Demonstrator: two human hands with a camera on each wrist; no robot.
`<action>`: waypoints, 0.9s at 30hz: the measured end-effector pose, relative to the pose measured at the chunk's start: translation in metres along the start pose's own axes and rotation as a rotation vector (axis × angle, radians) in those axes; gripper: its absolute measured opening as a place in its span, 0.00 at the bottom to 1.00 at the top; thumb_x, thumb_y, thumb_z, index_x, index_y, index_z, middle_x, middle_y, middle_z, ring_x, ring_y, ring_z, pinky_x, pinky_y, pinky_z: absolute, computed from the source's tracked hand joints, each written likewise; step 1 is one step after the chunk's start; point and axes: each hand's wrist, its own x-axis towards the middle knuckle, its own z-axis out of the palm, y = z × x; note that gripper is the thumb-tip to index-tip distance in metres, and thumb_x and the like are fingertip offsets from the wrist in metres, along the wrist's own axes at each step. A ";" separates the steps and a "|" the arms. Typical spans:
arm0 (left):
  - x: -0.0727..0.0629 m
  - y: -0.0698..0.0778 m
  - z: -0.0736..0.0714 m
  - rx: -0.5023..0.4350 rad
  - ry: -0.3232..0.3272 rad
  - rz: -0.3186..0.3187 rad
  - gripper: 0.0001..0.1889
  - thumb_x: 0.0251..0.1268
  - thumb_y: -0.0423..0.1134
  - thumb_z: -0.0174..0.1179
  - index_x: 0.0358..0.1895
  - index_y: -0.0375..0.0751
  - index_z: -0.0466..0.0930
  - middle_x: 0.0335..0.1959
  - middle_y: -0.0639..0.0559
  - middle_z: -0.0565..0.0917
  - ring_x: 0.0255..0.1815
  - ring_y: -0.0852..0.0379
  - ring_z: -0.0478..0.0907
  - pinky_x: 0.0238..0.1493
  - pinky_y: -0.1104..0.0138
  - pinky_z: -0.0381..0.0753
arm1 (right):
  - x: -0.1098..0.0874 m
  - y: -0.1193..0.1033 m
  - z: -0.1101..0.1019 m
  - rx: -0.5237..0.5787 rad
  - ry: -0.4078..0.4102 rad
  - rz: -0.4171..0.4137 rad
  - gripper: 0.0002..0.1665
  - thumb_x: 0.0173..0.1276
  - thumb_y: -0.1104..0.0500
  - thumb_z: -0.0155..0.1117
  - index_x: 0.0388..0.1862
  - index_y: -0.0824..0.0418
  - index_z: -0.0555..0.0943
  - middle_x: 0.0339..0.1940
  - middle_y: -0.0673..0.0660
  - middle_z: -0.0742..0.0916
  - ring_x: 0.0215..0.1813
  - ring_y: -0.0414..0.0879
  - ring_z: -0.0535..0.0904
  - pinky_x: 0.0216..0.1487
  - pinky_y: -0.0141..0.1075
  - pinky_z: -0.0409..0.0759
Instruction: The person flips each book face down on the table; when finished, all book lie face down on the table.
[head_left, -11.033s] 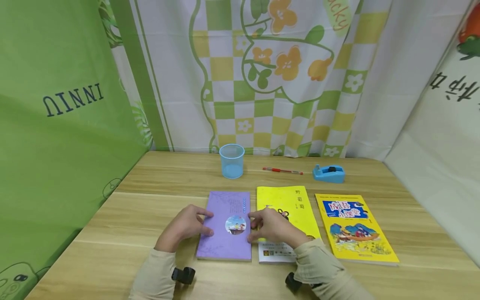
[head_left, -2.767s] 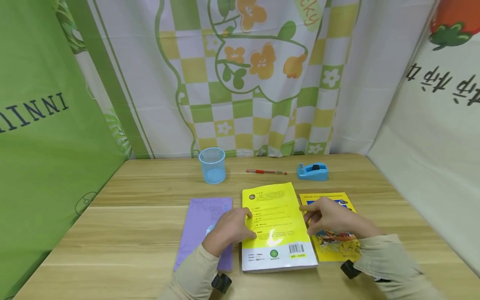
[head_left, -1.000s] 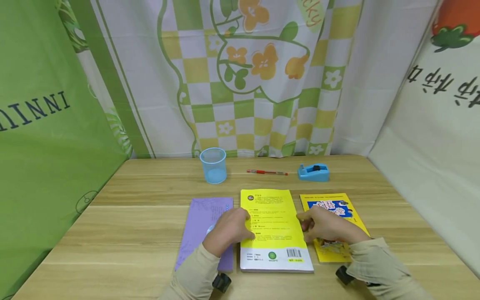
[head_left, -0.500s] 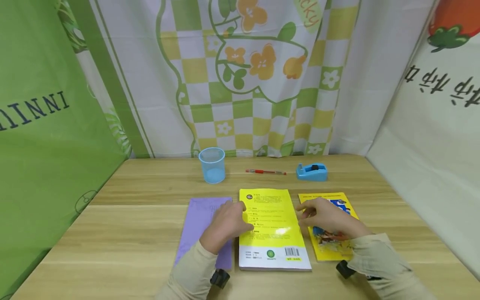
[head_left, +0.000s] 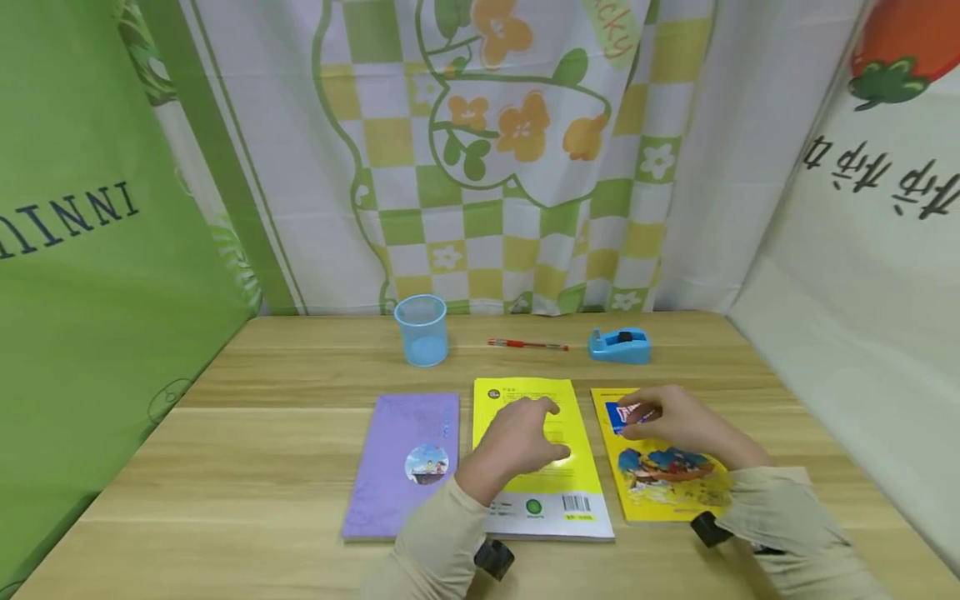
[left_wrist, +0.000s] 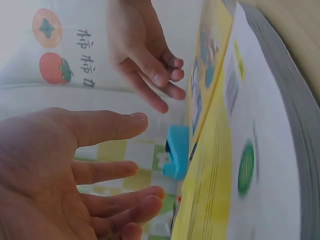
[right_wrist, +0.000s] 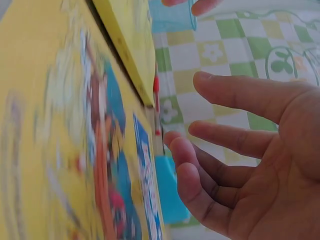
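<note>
Three books lay flat on the table (head_left: 262,467), side by side with narrow gaps — a spacing that, in my judgement, left each long edge within reach of fingers. The purple book (head_left: 401,471) was at the left, the yellow-and-white book (head_left: 558,483) in the middle, barcode face up, and the picture-cover book (head_left: 660,483) at the right.

The left hand (head_left: 517,437) hung over the yellow-and-white book, thumb and fingers parted, gripping nothing; its wrist view showed them apart from the cover. The right hand (head_left: 682,425) was over the picture-cover book, fingers loosely bent and likewise holding nothing. Thumbs stood off from the fingers — a shape that would presumably suit a book's edge.

Behind the books, the blue cup (head_left: 422,335), red pen (head_left: 527,344) and blue tape dispenser (head_left: 621,347) formed a row, apparently set back to leave the nearer surface for the books. The cup stood upright; the pen lay flat between it and the dispenser.
</note>
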 end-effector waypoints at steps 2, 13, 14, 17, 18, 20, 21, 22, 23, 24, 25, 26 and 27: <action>0.006 0.010 0.007 -0.012 -0.019 -0.011 0.30 0.57 0.48 0.74 0.64 0.46 0.79 0.60 0.51 0.84 0.58 0.53 0.79 0.61 0.59 0.79 | -0.002 0.006 -0.003 0.011 -0.003 -0.003 0.29 0.65 0.57 0.73 0.60 0.73 0.79 0.43 0.59 0.89 0.41 0.47 0.83 0.39 0.37 0.83; 0.029 0.046 0.037 -0.050 -0.053 -0.036 0.32 0.52 0.50 0.77 0.63 0.49 0.80 0.59 0.57 0.84 0.50 0.58 0.77 0.59 0.64 0.78 | -0.014 0.040 -0.025 0.022 -0.035 0.063 0.35 0.61 0.58 0.76 0.62 0.76 0.77 0.46 0.65 0.89 0.46 0.54 0.84 0.45 0.44 0.85; 0.030 0.047 0.039 -0.053 -0.053 -0.039 0.32 0.53 0.50 0.77 0.63 0.49 0.80 0.58 0.56 0.84 0.48 0.58 0.77 0.58 0.64 0.78 | -0.014 0.041 -0.027 0.016 -0.038 0.066 0.36 0.60 0.58 0.77 0.62 0.76 0.76 0.47 0.66 0.88 0.48 0.56 0.84 0.46 0.46 0.85; 0.034 0.051 0.045 -0.059 -0.043 -0.050 0.33 0.52 0.51 0.77 0.64 0.49 0.79 0.56 0.55 0.84 0.46 0.58 0.76 0.56 0.64 0.78 | -0.014 0.045 -0.031 -0.005 -0.042 0.075 0.39 0.58 0.58 0.78 0.63 0.76 0.75 0.49 0.70 0.87 0.50 0.61 0.84 0.47 0.48 0.86; 0.035 0.052 0.047 -0.064 -0.041 -0.054 0.34 0.52 0.51 0.77 0.64 0.48 0.79 0.56 0.54 0.84 0.44 0.57 0.75 0.55 0.64 0.78 | -0.014 0.045 -0.031 -0.013 -0.042 0.076 0.39 0.58 0.58 0.79 0.63 0.76 0.75 0.50 0.71 0.87 0.51 0.62 0.84 0.47 0.49 0.85; 0.036 0.053 0.050 -0.070 -0.039 -0.062 0.35 0.51 0.51 0.78 0.64 0.48 0.78 0.55 0.53 0.84 0.43 0.57 0.75 0.54 0.64 0.79 | -0.013 0.046 -0.033 -0.032 -0.042 0.072 0.41 0.56 0.57 0.80 0.63 0.76 0.75 0.50 0.72 0.87 0.52 0.64 0.84 0.48 0.51 0.85; 0.037 0.054 0.052 -0.073 -0.041 -0.066 0.35 0.51 0.51 0.78 0.64 0.48 0.78 0.54 0.53 0.84 0.43 0.57 0.75 0.54 0.64 0.79 | -0.012 0.046 -0.033 -0.044 -0.042 0.078 0.41 0.56 0.57 0.80 0.63 0.76 0.75 0.50 0.72 0.87 0.52 0.64 0.84 0.48 0.52 0.85; 0.037 0.055 0.053 -0.074 -0.044 -0.069 0.35 0.51 0.51 0.78 0.64 0.48 0.78 0.54 0.53 0.84 0.43 0.57 0.75 0.54 0.64 0.79 | -0.012 0.046 -0.033 -0.054 -0.041 0.088 0.41 0.55 0.56 0.81 0.63 0.75 0.76 0.50 0.72 0.87 0.52 0.64 0.84 0.49 0.52 0.85; 0.038 0.056 0.054 -0.077 -0.051 -0.073 0.35 0.52 0.51 0.78 0.64 0.48 0.78 0.55 0.53 0.84 0.43 0.57 0.75 0.55 0.64 0.79 | -0.012 0.046 -0.034 -0.064 -0.040 0.094 0.42 0.55 0.56 0.81 0.63 0.75 0.76 0.50 0.72 0.87 0.52 0.64 0.84 0.49 0.53 0.84; 0.038 0.057 0.055 -0.077 -0.058 -0.073 0.35 0.52 0.51 0.77 0.64 0.48 0.78 0.55 0.54 0.84 0.43 0.57 0.75 0.55 0.64 0.79 | -0.012 0.046 -0.034 -0.076 -0.038 0.107 0.42 0.54 0.55 0.81 0.63 0.74 0.76 0.50 0.72 0.87 0.52 0.64 0.84 0.50 0.53 0.84; 0.039 0.058 0.056 -0.078 -0.064 -0.074 0.35 0.52 0.51 0.77 0.65 0.48 0.78 0.55 0.54 0.84 0.43 0.57 0.75 0.55 0.64 0.79 | -0.012 0.046 -0.034 -0.086 -0.038 0.123 0.42 0.54 0.55 0.81 0.63 0.74 0.76 0.50 0.71 0.87 0.52 0.64 0.84 0.50 0.54 0.84; 0.039 0.059 0.056 -0.080 -0.070 -0.074 0.35 0.52 0.51 0.77 0.65 0.48 0.78 0.55 0.53 0.84 0.42 0.57 0.75 0.55 0.64 0.79 | -0.012 0.046 -0.034 -0.092 -0.037 0.136 0.42 0.54 0.55 0.82 0.64 0.74 0.76 0.50 0.71 0.87 0.53 0.64 0.84 0.51 0.54 0.83; 0.040 0.060 0.057 -0.084 -0.076 -0.075 0.35 0.52 0.50 0.77 0.64 0.47 0.78 0.55 0.53 0.84 0.42 0.57 0.74 0.54 0.65 0.79 | -0.012 0.047 -0.035 -0.099 -0.037 0.149 0.43 0.53 0.54 0.82 0.64 0.73 0.77 0.51 0.71 0.87 0.53 0.64 0.83 0.51 0.55 0.83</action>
